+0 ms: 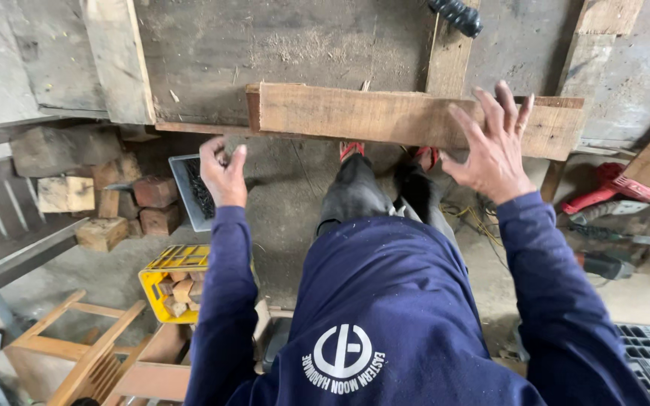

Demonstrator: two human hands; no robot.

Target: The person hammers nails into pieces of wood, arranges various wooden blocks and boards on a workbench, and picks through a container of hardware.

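- A worn wooden desk (280, 45) fills the top of the frame, dusted with sawdust, its near edge running level just above the middle.
- A person in a dark blue sweatshirt (385, 301) leans over it from the bottom of the frame; dark trousers and red shoes show on the concrete floor (287, 195) below the desk edge.
- A plank (385, 116) lies flat along that near edge, centre to right of the frame, its long side roughly flush with the desk, a position that reads as squared up and kept from sliding.
- The right hand (490, 150), right of centre, is spread over the plank's right part, fingers wide apart and stretched, tips at or just above the wood; whether they press on it cannot be told.
- The left hand (223, 173), left of centre, hangs below the desk edge beside the plank's left end, fingers curled narrow, thumb and forefinger close as if pinching something too small to make out.
- A grey tray (186, 192) sits directly behind that hand, tilted, holding a dark heap of what look like screws or nails, within easy reach of the curled fingers.
- A yellow crate (171, 274), lower left, holds small wood offcuts.
- Loose wood blocks (114, 203) are stacked at the left, beside the tray.
- A red power tool (611, 188) lies at the right edge, well apart from both hands.
- Pale wooden frames (92, 353) lie in the lower-left corner.
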